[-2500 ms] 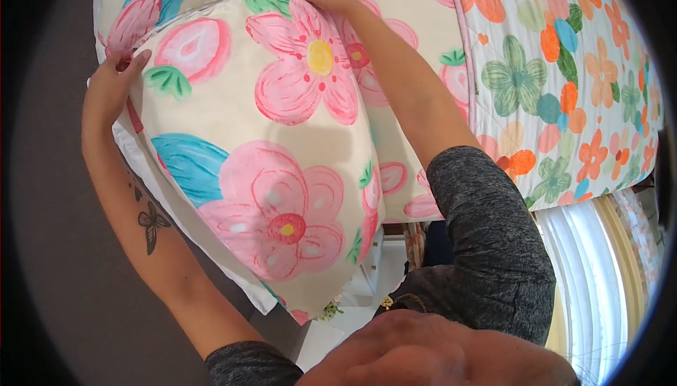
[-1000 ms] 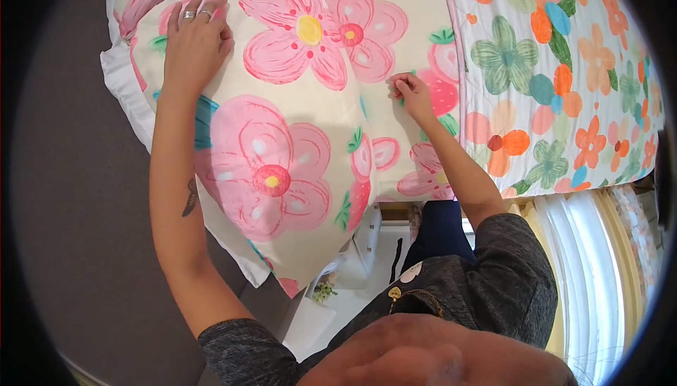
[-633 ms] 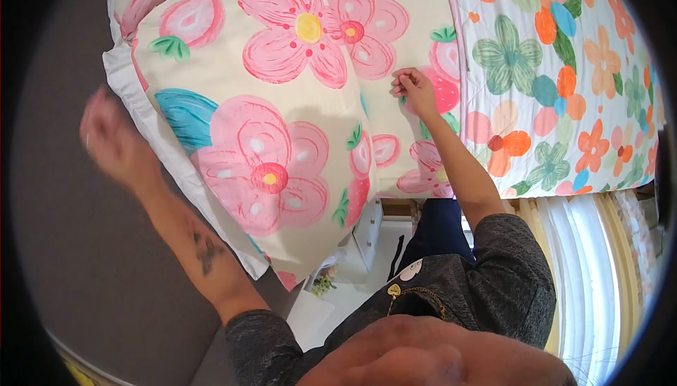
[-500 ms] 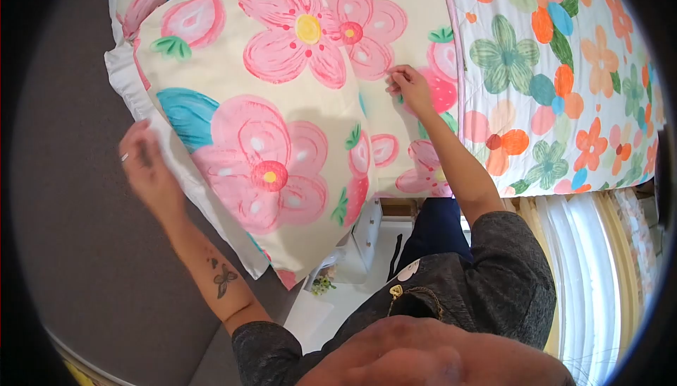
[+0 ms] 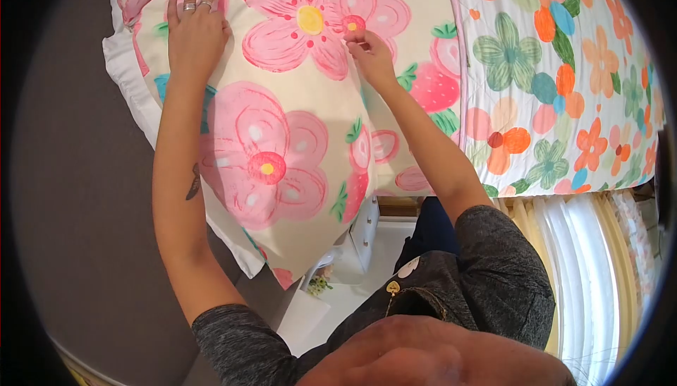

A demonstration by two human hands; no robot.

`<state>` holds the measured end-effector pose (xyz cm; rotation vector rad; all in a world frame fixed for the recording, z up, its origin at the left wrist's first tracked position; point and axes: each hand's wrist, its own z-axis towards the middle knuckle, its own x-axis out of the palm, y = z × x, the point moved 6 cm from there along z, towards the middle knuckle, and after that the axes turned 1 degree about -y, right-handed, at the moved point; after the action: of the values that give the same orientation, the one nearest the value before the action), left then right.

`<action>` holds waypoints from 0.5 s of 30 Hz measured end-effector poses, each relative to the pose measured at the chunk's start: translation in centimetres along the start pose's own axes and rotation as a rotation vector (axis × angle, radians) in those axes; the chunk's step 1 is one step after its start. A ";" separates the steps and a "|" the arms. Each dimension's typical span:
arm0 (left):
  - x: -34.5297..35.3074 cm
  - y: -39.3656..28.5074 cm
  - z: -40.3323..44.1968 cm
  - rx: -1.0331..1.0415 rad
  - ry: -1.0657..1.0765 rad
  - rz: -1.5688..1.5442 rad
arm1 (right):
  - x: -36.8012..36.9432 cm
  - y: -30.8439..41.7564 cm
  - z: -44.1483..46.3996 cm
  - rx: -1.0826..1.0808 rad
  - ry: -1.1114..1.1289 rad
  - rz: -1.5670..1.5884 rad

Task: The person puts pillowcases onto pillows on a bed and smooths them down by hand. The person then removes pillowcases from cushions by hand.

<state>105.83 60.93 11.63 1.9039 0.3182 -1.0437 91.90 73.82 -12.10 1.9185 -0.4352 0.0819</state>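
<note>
A large cream pillow [image 5: 296, 195] printed with pink flowers and strawberries lies on a matching sheet. On its upper left part rests my left hand [image 5: 195, 37], fingers spread over the fabric and rings showing on them. My right hand [image 5: 370, 58] is at the pillow's upper right side, over a pink flower, with its fingers curled in. Whether those fingertips pinch any cloth cannot be made out. Along the pillow's left side runs a white cloth edge [image 5: 134, 86].
To the right lies a white quilt [image 5: 550, 89] with orange and green flowers. A dark grey padded surface [image 5: 77, 195] fills the left side. Below are a white drawer unit [image 5: 363, 234], a small plant [image 5: 319, 284] and pale curtains [image 5: 578, 273].
My left hand has moved up and right from beside the pillow onto its upper left part. My right hand has shifted left and up to the pillow's side.
</note>
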 end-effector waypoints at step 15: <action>-9.1 6.8 -17.0 -0.628 -0.363 -0.945 | -8.9 -3.4 -3.6 0.167 -0.150 0.048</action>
<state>113.38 72.69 26.59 0.9297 1.2364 -1.6077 85.32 80.47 -16.02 2.0869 -0.5907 0.0059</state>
